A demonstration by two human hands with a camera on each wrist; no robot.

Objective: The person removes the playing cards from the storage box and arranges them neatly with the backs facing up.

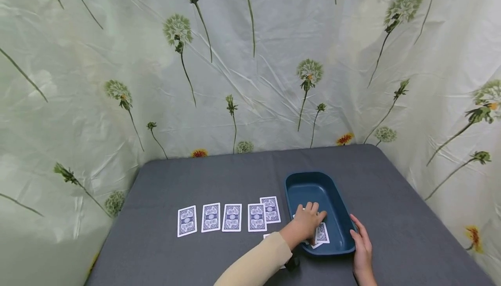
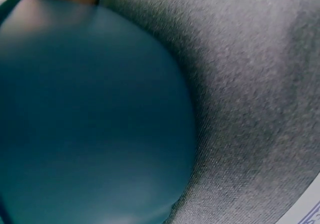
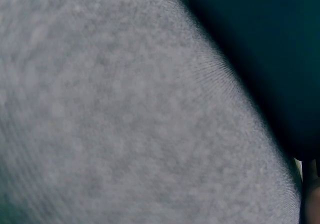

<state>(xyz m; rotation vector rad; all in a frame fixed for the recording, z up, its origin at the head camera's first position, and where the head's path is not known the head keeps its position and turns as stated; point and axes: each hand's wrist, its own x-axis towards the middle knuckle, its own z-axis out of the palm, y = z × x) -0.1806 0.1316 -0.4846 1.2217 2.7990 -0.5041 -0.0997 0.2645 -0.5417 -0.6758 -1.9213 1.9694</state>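
Observation:
A dark teal tray (image 1: 336, 190) stands on the right half of the grey-covered table. My left hand (image 1: 307, 223) reaches down into it from the left, over several playing cards; whether the fingers pinch any is hidden. One blue-backed playing card (image 1: 322, 233) shows just right of this hand, with white card edges around it. My right hand (image 1: 363, 249) rests against the tray's right side near the front corner, its fingers fairly straight. In the left wrist view the tray (image 2: 100, 108) fills the left side; in the right wrist view its outer wall (image 3: 270, 58) is dark.
Left of the tray, several blue-backed cards lie in a row, from the leftmost card (image 1: 187, 221) to a pair where one card (image 1: 256, 217) overlaps another (image 1: 272, 210). More card edges peek out beside the left sleeve (image 1: 254, 262). A flowered curtain (image 1: 250, 81) hangs behind the table.

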